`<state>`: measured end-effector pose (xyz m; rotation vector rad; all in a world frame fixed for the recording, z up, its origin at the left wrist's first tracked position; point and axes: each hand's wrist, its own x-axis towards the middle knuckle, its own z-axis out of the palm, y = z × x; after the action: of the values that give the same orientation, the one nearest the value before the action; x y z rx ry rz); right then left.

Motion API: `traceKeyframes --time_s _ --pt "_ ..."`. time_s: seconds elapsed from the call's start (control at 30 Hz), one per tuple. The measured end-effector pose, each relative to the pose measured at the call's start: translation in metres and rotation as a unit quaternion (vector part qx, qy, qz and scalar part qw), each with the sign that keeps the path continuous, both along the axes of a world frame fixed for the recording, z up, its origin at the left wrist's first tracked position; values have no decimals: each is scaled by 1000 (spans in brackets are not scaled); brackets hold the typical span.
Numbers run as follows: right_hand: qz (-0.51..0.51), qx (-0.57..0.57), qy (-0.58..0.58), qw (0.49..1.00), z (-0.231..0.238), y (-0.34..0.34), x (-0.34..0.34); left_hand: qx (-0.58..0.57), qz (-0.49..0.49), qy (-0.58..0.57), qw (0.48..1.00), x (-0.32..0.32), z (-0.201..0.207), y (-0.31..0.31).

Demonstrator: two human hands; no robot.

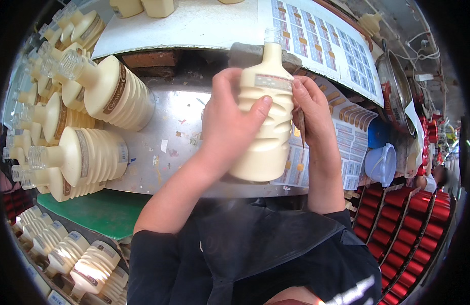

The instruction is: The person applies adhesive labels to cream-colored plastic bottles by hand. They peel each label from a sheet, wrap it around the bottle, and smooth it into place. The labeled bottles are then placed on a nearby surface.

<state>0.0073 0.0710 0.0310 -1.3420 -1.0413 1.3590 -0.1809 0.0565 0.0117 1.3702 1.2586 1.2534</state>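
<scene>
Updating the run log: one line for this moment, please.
left hand: holds ribbed cream plastic bottle upright | right hand: pressing label band at bottle shoulder | beside: label sheets, lying bottles

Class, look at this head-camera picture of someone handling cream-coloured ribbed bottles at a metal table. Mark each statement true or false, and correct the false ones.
1. Both hands grip one cream ribbed bottle. True: the left hand and the right hand hold it upright.
2. The held bottle wears a red cap. False: its clear neck is uncapped.
3. Similar bottles lie on their sides at the left. True.
4. The label sheets lie left of the held bottle. False: they lie to its right.
5. The small bucket is green. False: it is blue.
</scene>
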Motion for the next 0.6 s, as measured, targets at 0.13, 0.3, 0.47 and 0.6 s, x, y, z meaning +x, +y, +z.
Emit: traceKeyframes --time_s 0.13,0.3,0.47,0.6 --pt "-4 -3 -8 1000 1 -1 0 5 -1 -4 1000 0 0 0" --pt "-3 3 -7 1000 -3 -1 1 -12 -9 -3 1000 0 -2 0" --pt "21 4 27 999 -1 -1 8 -2 0 -1 1000 2 -4 -1" --pt "25 -11 37 999 0 -5 7 19 7 16 1000 3 -5 -1"
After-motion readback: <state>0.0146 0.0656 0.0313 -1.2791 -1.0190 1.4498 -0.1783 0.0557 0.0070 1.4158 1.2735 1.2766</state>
